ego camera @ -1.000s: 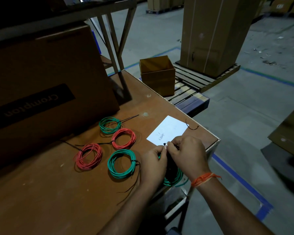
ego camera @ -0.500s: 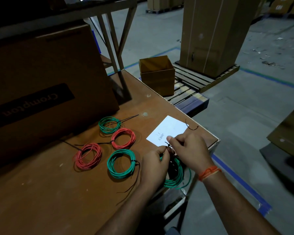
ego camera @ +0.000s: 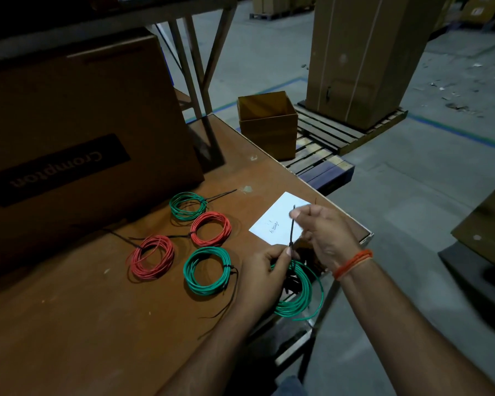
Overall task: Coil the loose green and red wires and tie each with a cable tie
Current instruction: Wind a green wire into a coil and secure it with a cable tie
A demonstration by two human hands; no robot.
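The right hand [ego camera: 323,235] pinches the free tail of a black cable tie [ego camera: 292,228] between thumb and fingers and holds it drawn up taut, while the left hand [ego camera: 265,274] pinches the tie's head and the bundle just below it, at the top of a green wire coil [ego camera: 299,292] that hangs over the near edge of the table [ego camera: 69,324]. Judged step: tightening the tie on this coil. The next move calls for a steady pull on the tail with the head held firm until the loop bites, without letting the turns spring loose; one green end already strays at the bottom. Four tied coils lie on the table to the left: a green coil [ego camera: 206,271] nearest, two red coils [ego camera: 152,257] [ego camera: 211,228], and a farther green coil [ego camera: 187,205]. A white slip of paper [ego camera: 272,224] beyond the hands bears handwriting too small to read. The large cardboard box [ego camera: 77,124] behind reads "Crompton", seen upside down.
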